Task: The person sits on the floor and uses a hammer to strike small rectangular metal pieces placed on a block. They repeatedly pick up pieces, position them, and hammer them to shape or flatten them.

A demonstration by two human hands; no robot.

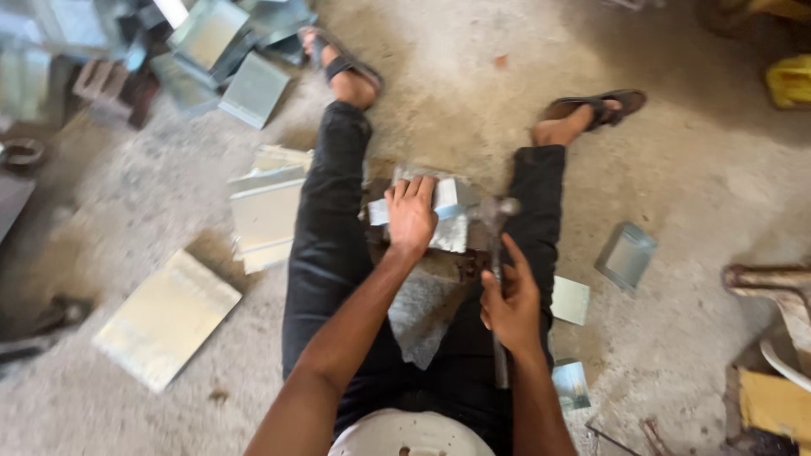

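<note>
I sit on a concrete floor with my legs spread, in dark trousers and sandals. My left hand (pixel 410 215) presses flat on a folded sheet-metal piece (pixel 449 221) lying between my thighs on a dark block. My right hand (pixel 509 302) grips the handle of a hammer (pixel 495 221), whose head is blurred just right of the metal piece.
Flat metal sheets (pixel 166 319) lie to my left, and another stack (pixel 265 215) rests against my left leg. A pile of bent metal pieces (pixel 221 51) is at the top left. A small metal tray (pixel 626 256) and small sheets (pixel 571 300) lie to my right.
</note>
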